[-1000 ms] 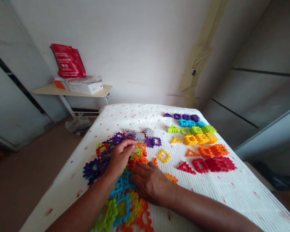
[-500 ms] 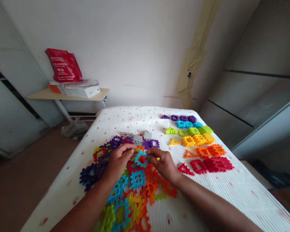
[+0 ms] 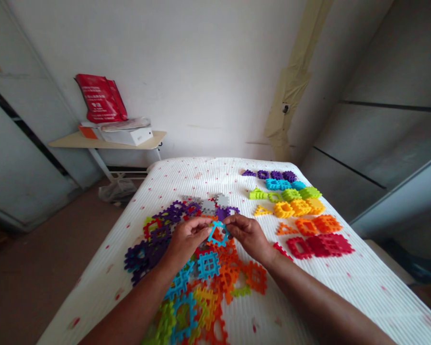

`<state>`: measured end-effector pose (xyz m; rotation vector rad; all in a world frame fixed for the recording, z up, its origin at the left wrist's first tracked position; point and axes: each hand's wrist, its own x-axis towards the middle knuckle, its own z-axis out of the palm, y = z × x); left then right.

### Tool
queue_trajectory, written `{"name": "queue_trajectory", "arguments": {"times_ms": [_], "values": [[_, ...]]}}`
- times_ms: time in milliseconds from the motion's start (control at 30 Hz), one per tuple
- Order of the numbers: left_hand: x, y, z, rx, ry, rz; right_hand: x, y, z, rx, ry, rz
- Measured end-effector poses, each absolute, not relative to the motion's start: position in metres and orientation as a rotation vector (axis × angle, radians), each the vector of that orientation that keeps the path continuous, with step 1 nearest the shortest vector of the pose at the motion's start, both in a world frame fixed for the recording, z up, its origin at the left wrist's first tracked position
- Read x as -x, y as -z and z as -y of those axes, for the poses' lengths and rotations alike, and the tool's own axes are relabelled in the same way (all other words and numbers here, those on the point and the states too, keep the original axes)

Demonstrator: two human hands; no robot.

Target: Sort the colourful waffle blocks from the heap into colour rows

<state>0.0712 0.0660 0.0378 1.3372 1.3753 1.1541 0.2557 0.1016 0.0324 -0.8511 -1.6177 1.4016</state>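
A light-blue notched building tile with a large opening is held up over the loose pile, orange pieces showing through it. My left hand pinches its left side between thumb and fingers. On the opposite side, the fingers of my right hand are closed on its edge. Beneath lie mixed interlocking tiles: a blue window-like tile, orange tiles, dark purple ones and grey ones. My forearms cover part of the pile.
Colour-grouped rows stand to the right: purple, blue, green, yellow, orange and red. They share a white spotted cover. A side table with a red bag stands back left.
The blue tile is now gripped from both sides; my left fingers have moved right onto it. The camera view has shifted slightly, moving the scene a little to the right.
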Motion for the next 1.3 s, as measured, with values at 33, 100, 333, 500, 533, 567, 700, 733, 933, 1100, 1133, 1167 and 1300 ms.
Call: {"name": "queue_trajectory", "arguments": {"times_ms": [33,100,333,500,533,567,700,733,933,1100,1133,1167,1300], "values": [[-0.072,-0.038,-0.065,-1.342,-1.134,-1.363,-0.256,-0.033,-0.101,0.854,-1.38,1.649],[-0.073,-0.04,-0.064,-1.342,-1.103,-1.328,-0.255,-0.033,-0.1,0.86,-1.333,1.7],[-0.072,-0.039,-0.066,-1.177,-1.168,-1.277,-0.26,-0.032,-0.103,0.855,-0.802,1.867],[-0.073,-0.038,-0.068,-1.148,-1.169,-1.283,-0.261,-0.042,-0.097,0.699,-0.345,2.169],[-0.074,-0.039,-0.067,-1.142,-1.16,-1.287,-0.261,-0.044,-0.094,0.695,-0.271,2.237],[-0.074,-0.04,-0.067,-1.138,-1.15,-1.289,-0.26,-0.045,-0.092,0.707,-0.209,2.3],[-0.076,-0.04,-0.066,-1.124,-1.114,-1.277,-0.256,-0.045,-0.088,0.813,-0.085,2.455],[-0.076,-0.039,-0.066,-1.123,-1.108,-1.275,-0.255,-0.045,-0.088,0.835,-0.074,2.468],[-0.075,-0.035,-0.067,-1.18,-1.064,-1.28,-0.255,-0.044,-0.088,0.898,-0.114,2.489],[-0.074,-0.035,-0.065,-1.231,-1.022,-1.281,-0.252,-0.048,-0.082,0.917,-0.18,2.491],[-0.074,-0.035,-0.065,-1.256,-1.011,-1.29,-0.253,-0.049,-0.082,0.915,-0.195,2.492],[-0.074,-0.034,-0.066,-1.286,-1.003,-1.302,-0.254,-0.052,-0.083,0.909,-0.207,2.49],[-0.074,-0.031,-0.067,-1.454,-0.999,-1.381,-0.28,-0.069,-0.118,0.904,-0.154,2.412]]}}
